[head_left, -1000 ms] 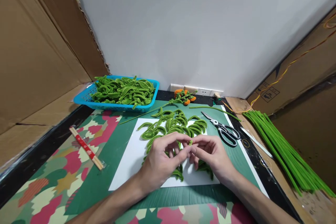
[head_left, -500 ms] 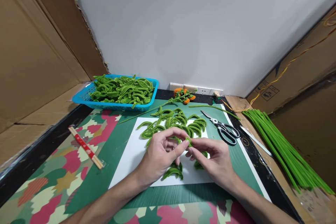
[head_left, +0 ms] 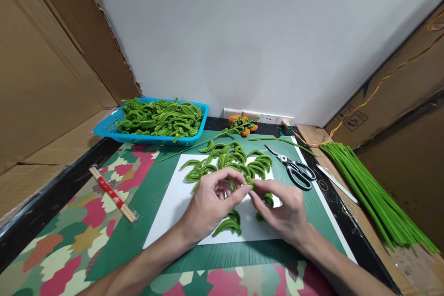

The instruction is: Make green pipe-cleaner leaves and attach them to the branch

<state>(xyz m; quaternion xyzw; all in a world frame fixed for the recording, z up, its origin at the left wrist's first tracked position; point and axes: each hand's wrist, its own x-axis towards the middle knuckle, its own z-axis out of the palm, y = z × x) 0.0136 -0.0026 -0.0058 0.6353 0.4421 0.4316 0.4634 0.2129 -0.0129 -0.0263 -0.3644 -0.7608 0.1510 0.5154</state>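
Over the white paper (head_left: pixel 166 212), my left hand (head_left: pixel 215 201) and my right hand (head_left: pixel 282 208) meet fingertip to fingertip. Both pinch a small green pipe cleaner piece (head_left: pixel 249 182), mostly covered by the fingers. Beyond them lies a loose cluster of curved, folded green pipe cleaner pieces (head_left: pixel 227 155). A few more such pieces (head_left: pixel 228 227) rest just below my left hand, and a curled one (head_left: pixel 268 200) shows beside my right thumb and finger.
A blue basket (head_left: pixel 204 125) heaped with green pieces stands back left. An orange-flowered stem (head_left: pixel 222 134) lies near the wall. Scissors (head_left: pixel 294 169) and a bundle of long green pipe cleaners (head_left: pixel 374 194) are right; wrapped chopsticks (head_left: pixel 113 194) lie left.
My right fingers have shifted slightly around the green piece, with thumb and forefinger closer to my left fingertips. The camera view has moved a little. Everything else rests as before.
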